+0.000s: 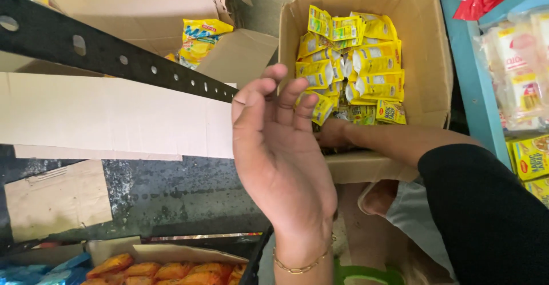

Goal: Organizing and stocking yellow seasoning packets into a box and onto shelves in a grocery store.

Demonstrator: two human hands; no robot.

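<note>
Head view showed our left hand (280, 148) raised, fingers spread, grasping nothing; our right hand (334, 135) reached into the far-right cardboard box (426, 56) of yellow sachets (357, 62), its fingers hidden; we could not tell their grip.

Single view, head-worn camera, looking steeply down from above, close to hands. Left hand (280, 159) fills centre, raised nearest lens, palm open. Right hand (334, 133) enters from right edge, lower, mostly hidden behind left hand at box (426, 62) rim. Box of sachets (354, 62) upper centre-right, seen from top. Shelf (474, 90) at right edge. Metal strip (114, 56) crosses upper left. Cardboard (114, 116) left. No second view, so no shared area.
</note>
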